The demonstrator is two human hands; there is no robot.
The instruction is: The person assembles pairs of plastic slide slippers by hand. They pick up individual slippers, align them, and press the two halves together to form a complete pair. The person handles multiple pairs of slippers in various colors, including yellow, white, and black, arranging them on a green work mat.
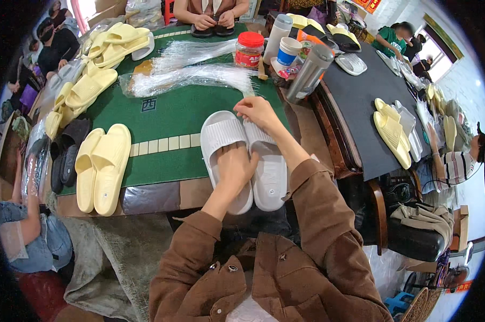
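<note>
Left: cream slippers (111,172), side by side. Centre: grey slippers (269,174); left hand (234,166) in the left one, fingers partly under its strap (221,133), can't tell if spread. Right hand (259,114) at the toes, fingertips bunched, grip unclear. My read: steadying the pair; next move calls for left holding firm while right works near the straps.
</note>
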